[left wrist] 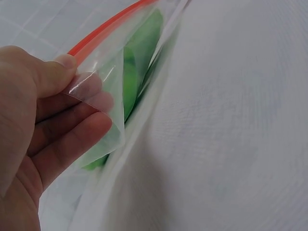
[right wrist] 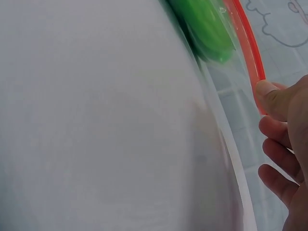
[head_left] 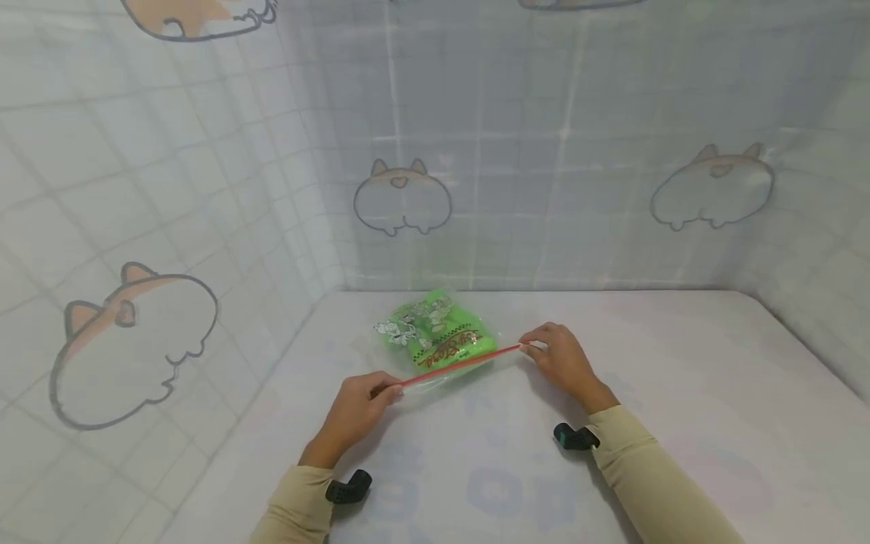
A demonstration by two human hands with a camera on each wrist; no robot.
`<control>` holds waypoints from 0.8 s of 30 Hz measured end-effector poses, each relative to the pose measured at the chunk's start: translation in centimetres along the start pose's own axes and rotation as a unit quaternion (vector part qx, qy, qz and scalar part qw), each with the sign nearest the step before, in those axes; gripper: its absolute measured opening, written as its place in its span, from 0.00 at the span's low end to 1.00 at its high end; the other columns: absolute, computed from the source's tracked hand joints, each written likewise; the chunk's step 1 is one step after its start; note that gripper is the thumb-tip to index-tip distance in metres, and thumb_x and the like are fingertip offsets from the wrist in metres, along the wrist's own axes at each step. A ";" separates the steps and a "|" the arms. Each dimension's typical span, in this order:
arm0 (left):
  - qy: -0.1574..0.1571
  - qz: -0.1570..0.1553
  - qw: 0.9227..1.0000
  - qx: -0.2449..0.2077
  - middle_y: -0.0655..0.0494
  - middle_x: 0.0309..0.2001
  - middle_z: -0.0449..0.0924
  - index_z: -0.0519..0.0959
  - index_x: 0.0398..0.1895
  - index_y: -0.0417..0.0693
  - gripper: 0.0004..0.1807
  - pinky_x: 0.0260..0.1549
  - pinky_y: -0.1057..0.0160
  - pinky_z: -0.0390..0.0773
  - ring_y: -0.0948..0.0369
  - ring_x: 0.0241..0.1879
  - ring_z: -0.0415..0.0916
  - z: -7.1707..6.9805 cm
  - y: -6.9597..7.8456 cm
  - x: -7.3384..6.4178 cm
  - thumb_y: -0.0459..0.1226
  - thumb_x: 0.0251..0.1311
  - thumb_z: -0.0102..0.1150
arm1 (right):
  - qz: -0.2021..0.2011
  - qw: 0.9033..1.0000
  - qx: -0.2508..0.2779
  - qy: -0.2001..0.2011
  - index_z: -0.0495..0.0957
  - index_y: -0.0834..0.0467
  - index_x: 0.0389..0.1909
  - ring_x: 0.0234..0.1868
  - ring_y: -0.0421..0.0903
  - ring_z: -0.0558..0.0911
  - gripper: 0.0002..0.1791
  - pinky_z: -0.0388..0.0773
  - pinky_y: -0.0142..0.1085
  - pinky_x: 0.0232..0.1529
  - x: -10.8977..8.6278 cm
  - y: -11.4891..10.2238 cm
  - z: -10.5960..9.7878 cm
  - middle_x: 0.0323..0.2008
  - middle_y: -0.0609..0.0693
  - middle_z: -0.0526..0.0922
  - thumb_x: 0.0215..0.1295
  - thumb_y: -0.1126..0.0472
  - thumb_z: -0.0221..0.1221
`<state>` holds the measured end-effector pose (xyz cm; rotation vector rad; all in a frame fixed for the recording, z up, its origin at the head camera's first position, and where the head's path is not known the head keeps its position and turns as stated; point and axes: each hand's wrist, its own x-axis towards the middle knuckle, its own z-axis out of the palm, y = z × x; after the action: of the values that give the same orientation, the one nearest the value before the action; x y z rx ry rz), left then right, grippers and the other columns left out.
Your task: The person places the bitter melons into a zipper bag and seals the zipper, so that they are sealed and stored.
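A clear zip bag (head_left: pixel 435 381) with a red seal strip lies on the white table, its strip stretched between my hands. Inside it is a bright green printed packet (head_left: pixel 442 329), with lettering and cartoon figures on its face. My left hand (head_left: pixel 359 408) pinches the strip's near left end between thumb and forefinger; in the left wrist view its other fingers show through the clear film. At the far right end, my right hand (head_left: pixel 563 363) pinches the strip with thumb and forefinger, the remaining fingers loosely bent beside it. The strip (right wrist: pixel 250 45) appears slightly bowed in the right wrist view.
The white table (head_left: pixel 652 363) bears faint printed marks. Behind it and to both sides hang pale gridded sheets (head_left: pixel 503 151) with cartoon animal prints. A black wrist device (head_left: pixel 350 487) sits at the left cuff, another (head_left: pixel 575 437) at the right.
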<state>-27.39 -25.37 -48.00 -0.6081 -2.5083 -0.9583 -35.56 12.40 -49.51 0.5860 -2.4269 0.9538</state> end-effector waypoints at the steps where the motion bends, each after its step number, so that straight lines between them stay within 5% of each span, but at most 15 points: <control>1: 0.001 -0.001 1.000 0.001 0.70 0.28 0.80 0.87 0.36 0.53 0.02 0.27 0.66 0.74 0.67 0.27 0.72 -0.1 -0.1 0.0 0.39 0.62 0.68 | 0.001 1.000 -0.002 -0.003 0.89 0.58 0.41 0.47 0.56 0.80 0.07 0.73 0.54 0.51 0.2 -0.1 -0.1 0.41 0.53 0.85 0.62 0.62 0.69; 13: -0.026 -0.016 0.999 -0.031 0.70 0.29 0.82 0.86 0.34 0.54 0.03 0.30 0.65 0.77 0.69 0.29 0.75 0.0 -0.6 0.4 0.41 0.65 0.66 | 0.077 0.995 0.025 -0.058 0.86 0.61 0.50 0.51 0.54 0.82 0.13 0.78 0.50 0.52 0.2 -0.9 -1.3 0.45 0.54 0.86 0.66 0.62 0.65; 24: -0.034 -0.020 0.998 -0.042 0.72 0.30 0.82 0.86 0.33 0.59 0.03 0.34 0.64 0.79 0.68 0.31 0.77 -0.4 -0.3 0.6 0.38 0.63 0.67 | 0.151 0.985 0.052 -0.062 0.83 0.60 0.54 0.53 0.55 0.80 0.16 0.74 0.52 0.55 -0.7 0.4 -4.6 0.50 0.54 0.86 0.70 0.58 0.61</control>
<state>-27.95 -25.70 -47.65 -0.6285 -2.5589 -1.0785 -34.03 16.08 -47.12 0.3238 -2.6400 1.2034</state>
